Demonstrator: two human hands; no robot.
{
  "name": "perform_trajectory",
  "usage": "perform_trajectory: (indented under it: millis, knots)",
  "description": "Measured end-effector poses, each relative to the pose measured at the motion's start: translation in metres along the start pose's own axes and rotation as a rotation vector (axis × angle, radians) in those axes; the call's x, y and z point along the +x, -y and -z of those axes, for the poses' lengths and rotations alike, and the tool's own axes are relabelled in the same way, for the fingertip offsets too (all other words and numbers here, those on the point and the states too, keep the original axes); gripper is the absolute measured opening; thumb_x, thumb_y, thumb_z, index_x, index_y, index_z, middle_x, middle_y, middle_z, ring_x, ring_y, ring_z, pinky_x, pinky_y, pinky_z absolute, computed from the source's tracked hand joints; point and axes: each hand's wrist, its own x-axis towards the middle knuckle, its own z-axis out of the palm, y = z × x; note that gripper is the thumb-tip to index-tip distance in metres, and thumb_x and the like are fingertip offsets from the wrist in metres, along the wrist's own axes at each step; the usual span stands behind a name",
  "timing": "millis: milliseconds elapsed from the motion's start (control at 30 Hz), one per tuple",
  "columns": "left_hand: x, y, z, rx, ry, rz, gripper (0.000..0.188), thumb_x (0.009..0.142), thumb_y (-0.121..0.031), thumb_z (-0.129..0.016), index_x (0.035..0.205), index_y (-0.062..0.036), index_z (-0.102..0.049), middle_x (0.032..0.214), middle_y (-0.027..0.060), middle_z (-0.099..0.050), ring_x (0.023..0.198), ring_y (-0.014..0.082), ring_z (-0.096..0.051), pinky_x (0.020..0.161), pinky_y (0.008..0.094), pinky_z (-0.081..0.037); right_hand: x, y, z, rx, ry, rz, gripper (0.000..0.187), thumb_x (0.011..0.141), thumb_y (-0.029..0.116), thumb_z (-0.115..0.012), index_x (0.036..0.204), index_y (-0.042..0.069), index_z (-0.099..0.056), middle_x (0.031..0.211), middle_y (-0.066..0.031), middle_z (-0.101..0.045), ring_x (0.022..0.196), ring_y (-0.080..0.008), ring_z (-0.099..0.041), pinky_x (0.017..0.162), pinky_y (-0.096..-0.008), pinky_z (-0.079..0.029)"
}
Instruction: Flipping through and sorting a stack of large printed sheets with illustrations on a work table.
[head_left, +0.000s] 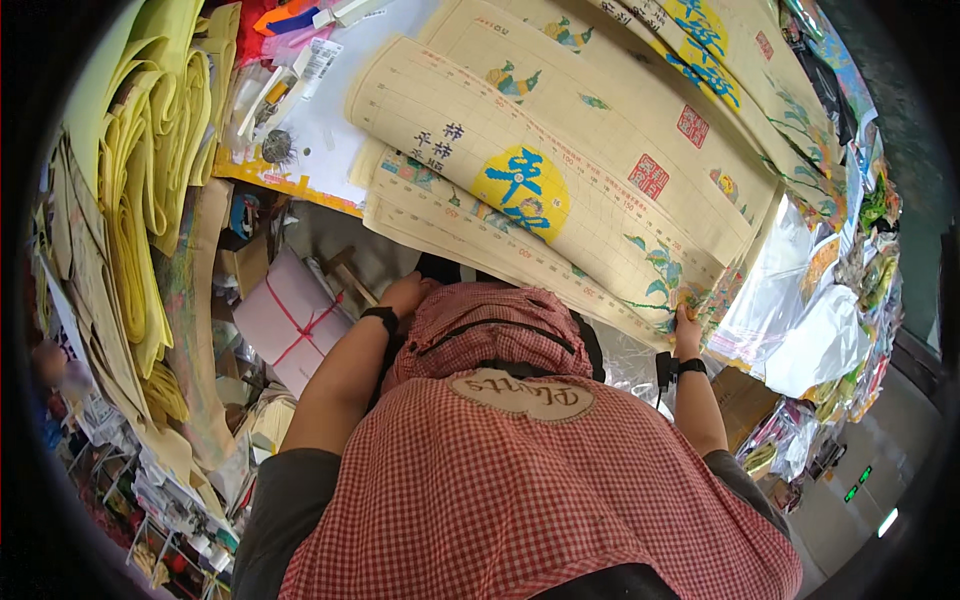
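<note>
Cream printed paper sheets (600, 195) lie fanned across the tabletop (325, 150) on the far side of your hands, their long axis slanting from far left to near right. Your right hand (686, 330) is the nearer one: it grasps the near right corner of the sheets, thumb on top, other fingers mostly hidden. Your left hand (405, 293) sits near your checked apron (500, 440), apart from the sheets, whose left ends lie just beyond it; its fingertips are hidden, so you cannot tell whether it holds anything. Left of that hand stands a pale pink bundle (285, 315) tied with red string.
</note>
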Motion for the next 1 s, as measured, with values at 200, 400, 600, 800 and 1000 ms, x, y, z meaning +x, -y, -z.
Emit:
perform_trajectory:
  millis: [200, 400, 600, 800, 1000]
  knots:
    - [0.015, 0.011, 0.033, 0.029, 0.145, -0.146, 0.045, 0.083, -0.041, -0.048, 0.095, 0.0005, -0.059, 0.101, 0.0204, -0.059, 0.093, 0.0372, -0.056, 0.082, 0.0413, -0.043, 0.032, -0.029, 0.006, -0.266, -0.110, 0.052, 0.050, 0.081, 0.038, -0.060, 0.110, -0.003, -0.056, 0.097, -0.0110, -0.060, 0.071, -0.0191, -0.060, 0.044, -0.0277, -0.050]
    - [-0.006, 0.028, 0.009, 0.015, -0.045, 0.070, 0.045, 0.084, -0.040, -0.047, 0.102, 0.0000, -0.055, 0.097, 0.0241, -0.059, 0.092, 0.0375, -0.057, 0.080, 0.0416, -0.044, 0.031, -0.038, 0.017, -0.320, -0.110, 0.156, 0.057, 0.082, 0.042, -0.057, 0.119, -0.001, -0.048, 0.108, -0.0122, -0.056, 0.084, -0.0228, -0.058, 0.055, -0.0323, -0.052]
    - [-0.035, 0.033, 0.008, 0.009, -0.169, 0.214, 0.037, 0.084, -0.033, -0.048, 0.099, 0.0009, -0.049, 0.095, 0.0266, -0.058, 0.090, 0.0398, -0.056, 0.078, 0.0457, -0.044, 0.000, 0.003, -0.007, -0.170, -0.086, -0.016, 0.050, 0.081, 0.039, -0.060, 0.102, -0.006, -0.058, 0.088, -0.0106, -0.062, 0.077, -0.0212, -0.057, 0.071, -0.0358, -0.045]
    - [-0.046, 0.054, 0.005, -0.153, -0.368, 0.228, 0.036, 0.082, -0.029, -0.052, 0.099, 0.0025, -0.049, 0.094, 0.0269, -0.058, 0.091, 0.0415, -0.055, 0.078, 0.0451, -0.043, 0.009, -0.007, 0.000, -0.194, -0.076, -0.020, 0.046, 0.083, 0.038, -0.059, 0.101, -0.004, -0.057, 0.091, -0.0088, -0.060, 0.080, -0.0204, -0.055, 0.069, -0.0331, -0.043]
    - [-0.065, 0.064, 0.006, -0.267, -0.413, 0.392, 0.044, 0.079, -0.033, -0.057, 0.101, 0.0051, -0.051, 0.093, 0.0275, -0.058, 0.090, 0.0412, -0.056, 0.077, 0.0439, -0.044, 0.011, -0.008, 0.001, -0.294, -0.099, 0.006, 0.053, 0.082, 0.045, -0.057, 0.103, -0.003, -0.056, 0.090, -0.0084, -0.059, 0.075, -0.0198, -0.055, 0.060, -0.0355, -0.044]
